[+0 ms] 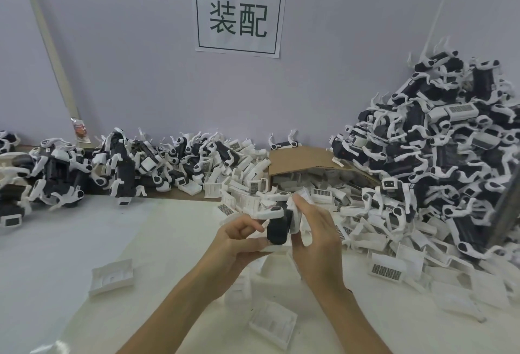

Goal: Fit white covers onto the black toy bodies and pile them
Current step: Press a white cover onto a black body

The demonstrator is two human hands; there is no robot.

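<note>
Near the middle of the pale desk [84, 241], both hands hold a black plastic toy body with white legs [277, 229] up off the surface. The left hand [239, 238] is on its left, with curled fingers [247, 227] gripping that side. The right hand [315, 236] is on its right. Its longer, nearly straight fingers [309, 208] and its thumb pinch a white plastic cover [297, 213] against the body's right flank, so the toy sits between the two sets of fingers.

To the far right is a tall heap of finished black-and-white toys [439, 156], with an open brown cardboard box [298, 159] of white parts to its left. Lower heaps [64, 173] line the far left edge. Two loose white tray-shaped covers [112, 276] lie near on the desk.
</note>
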